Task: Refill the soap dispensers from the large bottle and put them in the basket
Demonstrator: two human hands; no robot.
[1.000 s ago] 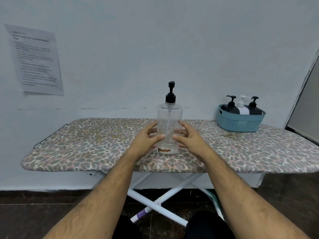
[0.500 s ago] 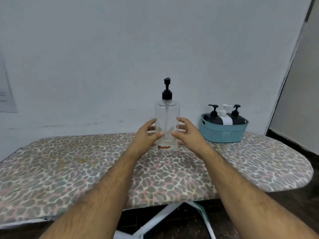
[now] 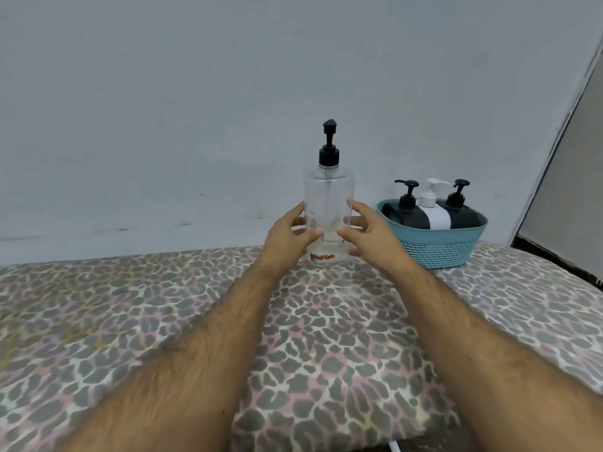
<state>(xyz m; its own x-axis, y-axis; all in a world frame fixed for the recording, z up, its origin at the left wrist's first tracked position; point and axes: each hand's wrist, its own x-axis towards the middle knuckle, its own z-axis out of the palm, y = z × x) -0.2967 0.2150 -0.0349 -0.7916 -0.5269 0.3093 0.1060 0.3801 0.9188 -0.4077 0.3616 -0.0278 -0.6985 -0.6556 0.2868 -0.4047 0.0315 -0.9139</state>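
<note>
On the board: a leopard-print cover [image 3: 326, 353] is seen across the whole lower view, with everything set toward the wall.
Left hand [image 3: 287, 238]: held loosely cupped against the left side of the big bottle, fingers curled partly round it; contact appears light, and a firm hold cannot be confirmed.
Big bottle [image 3: 329, 203]: stood upright at the middle of the board, between both hands; clear, pump cap screwed on, and almost empty, only a thin residue being visible near its base.
Right hand [image 3: 368, 238]: spread against the right side of the bottle, fingers half open, thumb toward the front; whether the bottle is gripped or just steadied cannot be told.
Basket [image 3: 434, 252]: placed just right of the bottle, near the wall.
Dispensers [image 3: 434, 213]: three are seen lying side by side in the basket, two black and one white, pumps on.
Done, as judged: all visible dispensers are already in the basket; their fill levels cannot be seen through the opaque bodies.
Left, as judged: little or nothing, since the near-empty bottle suggests that pouring is finished.
</note>
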